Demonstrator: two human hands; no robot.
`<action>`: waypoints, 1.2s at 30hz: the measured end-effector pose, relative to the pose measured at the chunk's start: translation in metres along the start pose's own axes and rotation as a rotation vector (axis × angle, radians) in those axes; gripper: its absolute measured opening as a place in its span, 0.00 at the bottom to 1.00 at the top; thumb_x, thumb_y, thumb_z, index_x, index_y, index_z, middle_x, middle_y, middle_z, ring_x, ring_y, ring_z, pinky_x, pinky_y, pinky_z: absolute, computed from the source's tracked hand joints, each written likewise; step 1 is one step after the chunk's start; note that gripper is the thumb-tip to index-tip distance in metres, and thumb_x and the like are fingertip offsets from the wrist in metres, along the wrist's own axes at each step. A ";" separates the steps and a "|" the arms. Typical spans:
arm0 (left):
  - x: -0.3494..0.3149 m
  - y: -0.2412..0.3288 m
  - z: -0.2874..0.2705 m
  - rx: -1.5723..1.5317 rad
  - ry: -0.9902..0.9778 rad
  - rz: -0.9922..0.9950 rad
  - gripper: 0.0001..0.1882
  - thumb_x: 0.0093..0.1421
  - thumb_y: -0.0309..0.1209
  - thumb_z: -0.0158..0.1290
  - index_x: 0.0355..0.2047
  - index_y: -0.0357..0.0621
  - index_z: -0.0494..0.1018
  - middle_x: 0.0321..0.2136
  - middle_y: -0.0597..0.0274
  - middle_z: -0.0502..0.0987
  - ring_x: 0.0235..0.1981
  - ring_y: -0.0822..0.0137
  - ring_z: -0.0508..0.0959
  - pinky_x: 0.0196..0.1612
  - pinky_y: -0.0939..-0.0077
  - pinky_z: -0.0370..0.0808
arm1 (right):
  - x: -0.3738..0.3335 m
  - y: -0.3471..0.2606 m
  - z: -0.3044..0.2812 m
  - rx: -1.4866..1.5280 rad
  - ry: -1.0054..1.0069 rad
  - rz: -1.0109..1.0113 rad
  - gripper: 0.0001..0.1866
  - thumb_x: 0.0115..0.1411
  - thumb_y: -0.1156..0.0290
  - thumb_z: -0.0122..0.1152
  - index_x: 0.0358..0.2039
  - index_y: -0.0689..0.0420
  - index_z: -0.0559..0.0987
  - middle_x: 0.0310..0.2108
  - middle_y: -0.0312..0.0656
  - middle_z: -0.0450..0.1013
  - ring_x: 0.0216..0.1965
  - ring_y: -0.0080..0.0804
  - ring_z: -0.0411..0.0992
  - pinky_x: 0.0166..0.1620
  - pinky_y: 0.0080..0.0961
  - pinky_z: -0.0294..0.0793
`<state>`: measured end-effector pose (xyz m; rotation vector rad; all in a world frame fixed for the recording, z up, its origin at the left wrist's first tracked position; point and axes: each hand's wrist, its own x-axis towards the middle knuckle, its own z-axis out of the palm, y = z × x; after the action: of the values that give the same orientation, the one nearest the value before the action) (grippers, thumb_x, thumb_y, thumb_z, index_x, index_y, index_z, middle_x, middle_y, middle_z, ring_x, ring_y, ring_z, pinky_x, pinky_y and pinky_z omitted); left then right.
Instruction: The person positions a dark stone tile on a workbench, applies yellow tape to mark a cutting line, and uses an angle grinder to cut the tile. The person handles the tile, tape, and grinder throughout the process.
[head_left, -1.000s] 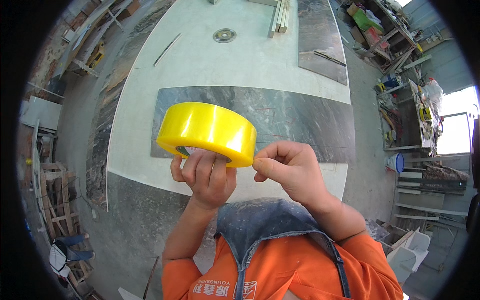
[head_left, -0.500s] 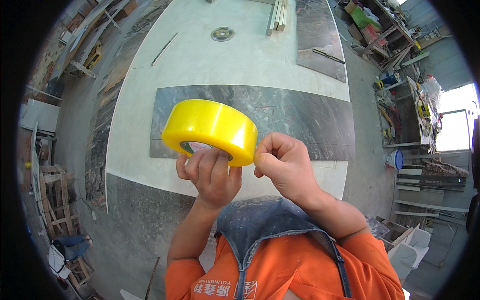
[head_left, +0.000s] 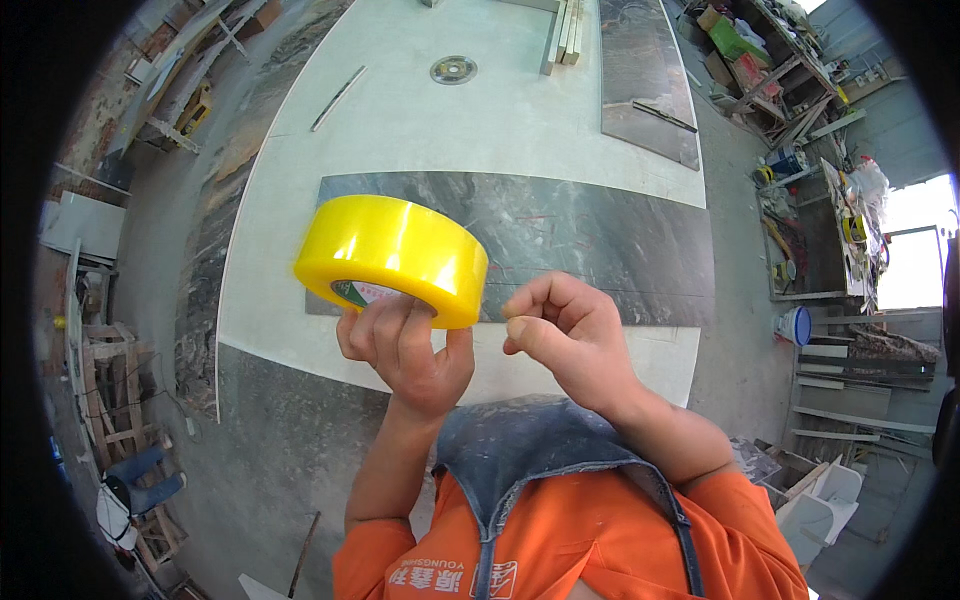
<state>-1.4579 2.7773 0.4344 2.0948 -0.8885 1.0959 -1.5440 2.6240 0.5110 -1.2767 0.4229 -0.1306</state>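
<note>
A wide roll of yellow packing tape [head_left: 385,250] is held up in front of me, tilted. My left hand [head_left: 410,350] grips it from below, fingers up inside the core and thumb near the lower right edge. Part of the core's printed inner face shows. To the right of the roll, a small gap away, is my right hand [head_left: 570,335]. Its fingers are curled and the thumb lies close to the forefinger; whether a strip of tape is between them I cannot make out. Under both hands lies a dark grey marbled slab [head_left: 560,235].
The slab rests on a pale worktable [head_left: 400,130]. On it are a round cutting disc [head_left: 453,70], a thin metal rod [head_left: 338,98], stacked strips [head_left: 565,40] and another dark slab [head_left: 645,70] with a dark tool [head_left: 664,116] on top. A blue-and-white bucket [head_left: 795,325] stands to the right.
The tape roll has moved left with my left hand. My right hand, which was at the roll's edge, is now apart from it, its thumb and fingers slightly looser.
</note>
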 end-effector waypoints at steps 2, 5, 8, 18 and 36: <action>-0.002 0.000 -0.001 0.019 -0.006 0.015 0.21 0.56 0.33 0.67 0.48 0.48 0.72 0.43 0.67 0.73 0.52 0.62 0.69 0.63 0.47 0.55 | -0.002 -0.009 0.005 -0.087 -0.013 -0.073 0.07 0.61 0.73 0.64 0.34 0.65 0.81 0.28 0.36 0.77 0.28 0.16 0.72 0.32 0.18 0.74; -0.005 -0.003 0.000 0.052 -0.001 0.045 0.21 0.57 0.33 0.67 0.48 0.49 0.73 0.43 0.68 0.73 0.53 0.63 0.69 0.65 0.46 0.53 | 0.000 -0.012 0.005 -0.244 -0.023 -0.164 0.09 0.61 0.72 0.65 0.37 0.66 0.82 0.28 0.36 0.78 0.27 0.15 0.72 0.32 0.19 0.74; -0.005 -0.009 -0.001 0.082 0.015 0.098 0.20 0.57 0.33 0.66 0.49 0.49 0.73 0.43 0.68 0.73 0.53 0.64 0.69 0.65 0.45 0.53 | 0.000 -0.014 0.003 -0.271 -0.017 -0.096 0.09 0.61 0.72 0.65 0.36 0.66 0.83 0.26 0.35 0.78 0.26 0.15 0.71 0.31 0.19 0.73; -0.002 -0.021 -0.007 0.106 0.030 0.211 0.20 0.57 0.31 0.65 0.50 0.49 0.75 0.43 0.68 0.74 0.53 0.65 0.70 0.65 0.43 0.53 | -0.001 -0.027 0.009 -0.400 -0.020 0.012 0.05 0.61 0.76 0.62 0.28 0.64 0.79 0.23 0.35 0.75 0.22 0.17 0.71 0.26 0.17 0.71; 0.003 -0.003 -0.007 -0.095 -0.062 -0.057 0.25 0.51 0.28 0.67 0.49 0.46 0.71 0.44 0.64 0.73 0.50 0.59 0.68 0.59 0.51 0.58 | 0.008 -0.005 -0.006 0.124 -0.213 0.110 0.12 0.65 0.67 0.53 0.44 0.62 0.75 0.30 0.42 0.76 0.31 0.27 0.76 0.39 0.25 0.77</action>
<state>-1.4576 2.7836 0.4392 2.0727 -0.8872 0.9453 -1.5381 2.6147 0.5122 -1.1290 0.2963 0.0709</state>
